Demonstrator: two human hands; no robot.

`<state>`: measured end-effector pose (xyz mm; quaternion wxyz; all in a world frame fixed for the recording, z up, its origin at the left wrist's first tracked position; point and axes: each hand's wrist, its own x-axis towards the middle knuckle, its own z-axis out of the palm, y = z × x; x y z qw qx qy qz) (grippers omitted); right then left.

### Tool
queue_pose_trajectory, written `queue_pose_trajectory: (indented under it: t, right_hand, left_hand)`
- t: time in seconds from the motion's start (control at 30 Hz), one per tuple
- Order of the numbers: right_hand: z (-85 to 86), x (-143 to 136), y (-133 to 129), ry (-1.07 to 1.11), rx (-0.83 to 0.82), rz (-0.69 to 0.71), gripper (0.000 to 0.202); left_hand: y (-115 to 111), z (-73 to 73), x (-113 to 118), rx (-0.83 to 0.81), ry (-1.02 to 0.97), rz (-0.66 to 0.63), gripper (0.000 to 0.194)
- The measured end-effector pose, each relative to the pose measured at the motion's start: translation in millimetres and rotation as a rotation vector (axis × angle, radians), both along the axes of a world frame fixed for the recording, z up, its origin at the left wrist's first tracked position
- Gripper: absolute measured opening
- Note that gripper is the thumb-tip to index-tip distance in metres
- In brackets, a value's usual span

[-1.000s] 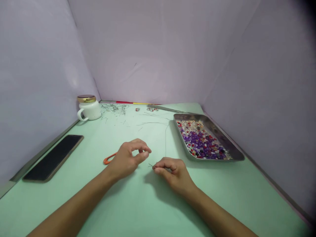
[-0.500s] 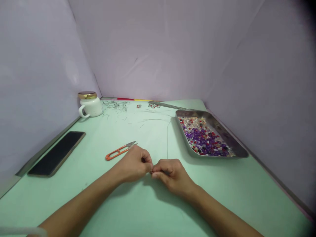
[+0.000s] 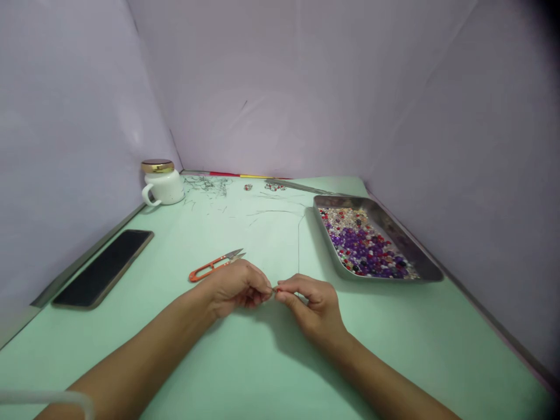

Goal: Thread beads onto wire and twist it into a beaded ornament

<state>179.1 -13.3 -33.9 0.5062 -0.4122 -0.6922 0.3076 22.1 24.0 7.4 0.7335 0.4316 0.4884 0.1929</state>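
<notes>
Over the middle of the green table, my left hand (image 3: 242, 289) and my right hand (image 3: 311, 300) meet fingertip to fingertip. Both are closed in a pinch on a small beaded piece (image 3: 275, 290), with reddish and golden bits showing between them. Most of it is hidden by the fingers. A thin dark thread or wire (image 3: 298, 245) runs up the table just beyond my right hand. Orange thread snips (image 3: 210, 268) lie behind my left hand, their blades partly spread.
A metal tray (image 3: 380, 281) of mixed beads stands at the right. At the left lie a black phone (image 3: 105, 268) and a white lidded mug (image 3: 165, 188). Wire scraps (image 3: 207, 185), small beaded pieces (image 3: 275, 186) and a bundle of wires (image 3: 301, 187) lie along the back.
My hands have drawn slightly apart at the fingertips, and the beaded piece now shows between them. My right hand has shifted a little right. The view has tilted slightly.
</notes>
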Motion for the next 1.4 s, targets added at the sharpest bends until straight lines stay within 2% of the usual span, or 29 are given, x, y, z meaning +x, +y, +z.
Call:
queue_pose_trajectory:
  t: [0.13, 0.33, 0.4, 0.47, 0.57, 0.67, 0.8, 0.9, 1.0, 1.1, 1.23, 1.3, 1.4]
  right_hand:
    - [1.9, -1.2, 2.1, 0.086, -0.084, -0.003, 0.008]
    - [4.8, -2.8, 1.6, 0.102, -0.052, -0.017, 0.011]
    - [4.2, -1.2, 2.4, 0.089, -0.083, -0.044, 0.009]
    - [3.2, 1.3, 4.3, 0.096, -0.147, -0.088, 0.008]
    - [2.3, 4.9, 7.3, 0.118, -0.238, -0.123, 0.011]
    - [2.8, 6.1, 8.6, 0.122, -0.281, -0.106, 0.013]
    - [4.6, 4.2, 8.0, 0.167, -0.365, -0.082, 0.012]
    - [5.5, 2.2, 7.2, 0.244, -0.466, -0.036, 0.013]
    - [4.1, 1.2, 5.9, 0.313, -0.552, 0.060, 0.014]
    - [-0.1, 1.2, 3.7, 0.357, -0.654, 0.221, 0.019]
    - [-3.5, 2.8, 0.3, 0.442, -0.864, 0.454, 0.024]
    - [-0.8, 4.5, -1.2, 0.405, -0.945, 0.565, 0.023]
    - [8.4, 6.9, -2.3, 0.222, -0.973, 0.665, 0.016]
  left_hand:
    - [2.1, -6.1, -0.4, -0.156, -0.090, 0.046, 0.002]
    - [1.4, -5.9, 2.5, -0.378, -0.143, 0.017, 0.005]
    - [0.1, -4.9, 2.6, -0.308, -0.150, 0.018, 0.005]
    - [-1.6, -3.6, 2.6, -0.140, -0.119, 0.023, 0.010]
    - [-3.8, -2.1, 3.0, 0.125, 0.032, 0.001, 0.021]
    - [-4.6, -3.2, 3.5, 0.305, 0.185, 0.007, 0.020]
    - [-3.7, -3.6, 1.5, 0.420, 0.222, -0.005, 0.012]
    - [-2.4, -0.7, -1.9, 0.443, 0.237, -0.040, 0.009]
    - [-1.2, 1.3, -4.5, 0.430, 0.242, -0.077, 0.007]
    - [-0.9, 0.5, -5.3, 0.452, 0.243, -0.123, 0.007]
    - [-2.6, 0.7, -4.8, 0.629, 0.191, -0.242, 0.007]
    - [-4.2, 3.2, -5.2, 0.730, 0.112, -0.328, 0.007]
    - [-6.7, 9.2, -7.6, 0.759, 0.008, -0.509, 0.009]
